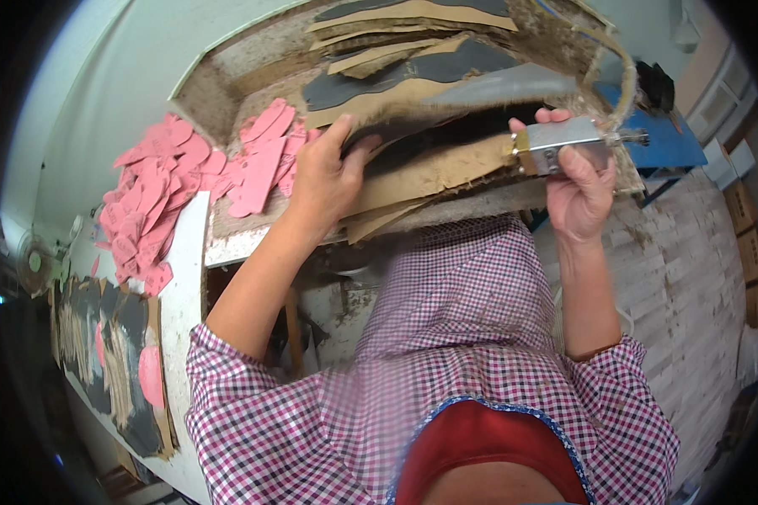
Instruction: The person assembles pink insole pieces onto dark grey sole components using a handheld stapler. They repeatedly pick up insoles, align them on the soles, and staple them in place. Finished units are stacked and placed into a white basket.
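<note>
My left hand (324, 172) is closed around the left end of a dark sheet (446, 130), thumb on top. The sheet is lifted and bent up from a tan sheet (438, 172) beneath it, whose edges look rough. In my right hand (583, 189) is a silver block-shaped hand tool (568, 139) with a brass-coloured end. That brass end points left and meets the right end of the tan sheet; whether it touches is unclear. A metal fitting sticks out of the tool's right side.
Stacked tan and grey cut sheets (413, 71) lie farther back in a worn, dusty bench tray (227, 71). Many pink cut pieces (156, 185) are heaped at the left. A pale hose (627, 71) loops down near the tool. More grey sheets (118, 362) stand at lower left.
</note>
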`<state>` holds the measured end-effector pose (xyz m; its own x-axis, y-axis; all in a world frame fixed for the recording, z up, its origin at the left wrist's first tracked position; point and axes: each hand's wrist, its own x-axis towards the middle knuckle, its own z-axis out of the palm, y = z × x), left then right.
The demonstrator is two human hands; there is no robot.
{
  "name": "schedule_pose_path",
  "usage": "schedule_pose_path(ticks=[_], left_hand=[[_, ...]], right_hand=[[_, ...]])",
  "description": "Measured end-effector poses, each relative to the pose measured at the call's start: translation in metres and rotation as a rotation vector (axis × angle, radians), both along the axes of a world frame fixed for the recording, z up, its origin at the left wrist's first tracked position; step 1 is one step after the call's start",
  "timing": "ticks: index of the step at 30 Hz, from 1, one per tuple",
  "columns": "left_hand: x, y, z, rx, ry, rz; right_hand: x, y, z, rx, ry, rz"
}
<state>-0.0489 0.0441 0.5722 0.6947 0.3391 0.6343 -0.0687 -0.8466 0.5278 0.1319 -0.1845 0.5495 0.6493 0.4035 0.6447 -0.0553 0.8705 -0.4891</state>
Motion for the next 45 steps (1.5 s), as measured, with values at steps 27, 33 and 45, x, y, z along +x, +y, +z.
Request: schedule_pose_path(ticks=[27, 33, 45], left_hand=[[-0.547, -0.023, -0.007, 0.578, 0.486, 2.009], [-0.383, 0.085, -0.001, 0.114, 0.415, 0.994], [-0.392, 0.250, -0.022, -0.150, 0.883, 0.930]], right_hand=[[0.027, 0.023, -0.043, -0.336, 0.090, -0.065], [0.014, 0.006, -0.022, -0.318, 0.115, -0.074], [0.017, -0.032, -0.015, -0.306, 0.080, -0.090]])
